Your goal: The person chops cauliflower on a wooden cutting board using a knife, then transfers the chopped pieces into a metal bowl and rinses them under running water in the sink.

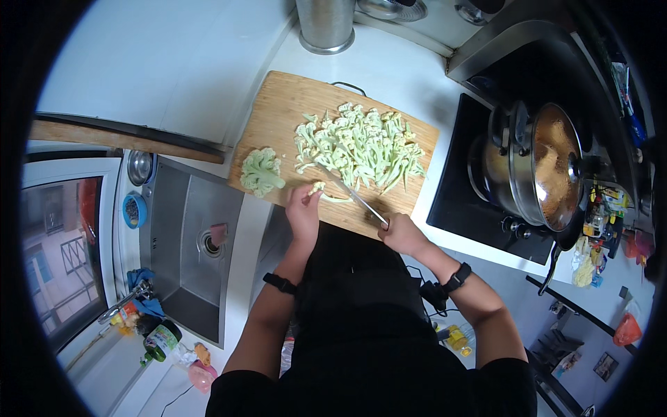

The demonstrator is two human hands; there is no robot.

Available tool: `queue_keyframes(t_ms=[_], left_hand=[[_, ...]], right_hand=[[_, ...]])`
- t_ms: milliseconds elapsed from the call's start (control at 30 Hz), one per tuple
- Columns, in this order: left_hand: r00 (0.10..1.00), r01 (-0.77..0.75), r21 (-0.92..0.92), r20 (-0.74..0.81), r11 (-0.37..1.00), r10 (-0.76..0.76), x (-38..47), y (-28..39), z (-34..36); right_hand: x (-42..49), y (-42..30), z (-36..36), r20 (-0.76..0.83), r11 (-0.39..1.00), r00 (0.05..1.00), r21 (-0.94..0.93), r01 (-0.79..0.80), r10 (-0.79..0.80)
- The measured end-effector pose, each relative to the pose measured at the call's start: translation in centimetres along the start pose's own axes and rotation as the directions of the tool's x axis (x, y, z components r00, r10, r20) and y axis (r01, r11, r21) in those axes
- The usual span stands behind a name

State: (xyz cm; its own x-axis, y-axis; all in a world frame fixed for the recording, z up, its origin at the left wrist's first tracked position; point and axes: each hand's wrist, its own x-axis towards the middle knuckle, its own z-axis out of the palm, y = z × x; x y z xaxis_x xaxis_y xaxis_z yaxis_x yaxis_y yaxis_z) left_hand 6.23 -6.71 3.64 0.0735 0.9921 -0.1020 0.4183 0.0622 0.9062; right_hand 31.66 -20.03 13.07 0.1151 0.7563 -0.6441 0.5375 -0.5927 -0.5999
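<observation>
My left hand [303, 207] pinches a small cauliflower floret [316, 188] at the near edge of a wooden cutting board [271, 104]. The handle of a kitchen knife [359, 198] is in my right hand [404, 234]; its blade points up and left over the board, beside the floret. A heap of cut cauliflower florets [365, 143] with long pale green stems covers the middle and right of the board, just beyond the blade. At the board's left lies a larger cauliflower piece [260, 172], untouched by either hand, its thick stem towards the right.
A steel pot with a glass lid [555, 167] stands on the black cooktop [453, 193] at right, near a pan handle [548, 273]. At left are a steel sink [193, 297] and a blue bowl [134, 211]. A metal cylinder [325, 26] stands behind the board.
</observation>
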Motion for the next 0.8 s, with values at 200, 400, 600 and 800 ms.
queue_keyframes(t_ms=[200, 400, 600, 800], left_hand=[[0.837, -0.542, 0.273, 0.085, 0.795, 0.541, 0.6, -1.5, -2.4], [0.704, -0.710, 0.294, 0.301, 0.640, 0.643, 1.3, -2.7, -2.6], [0.733, -0.680, 0.331, 0.294, 0.654, 0.613, 2.0, -2.9, -1.9], [0.713, -0.701, 0.307, 0.265, 0.644, 0.650, 2.3, -4.0, -1.3]], right_hand=[[-2.3, -1.6, 0.2, -0.004, 0.999, 0.999, 0.004, 0.043, -0.043], [-2.3, -2.7, 1.9, -0.018, 0.997, 0.997, -0.044, 0.069, -0.070], [-2.7, -3.9, 2.7, -0.028, 0.991, 1.000, -0.132, 0.004, -0.008], [-2.8, -3.8, 2.9, -0.007, 0.987, 0.999, -0.159, -0.032, 0.031]])
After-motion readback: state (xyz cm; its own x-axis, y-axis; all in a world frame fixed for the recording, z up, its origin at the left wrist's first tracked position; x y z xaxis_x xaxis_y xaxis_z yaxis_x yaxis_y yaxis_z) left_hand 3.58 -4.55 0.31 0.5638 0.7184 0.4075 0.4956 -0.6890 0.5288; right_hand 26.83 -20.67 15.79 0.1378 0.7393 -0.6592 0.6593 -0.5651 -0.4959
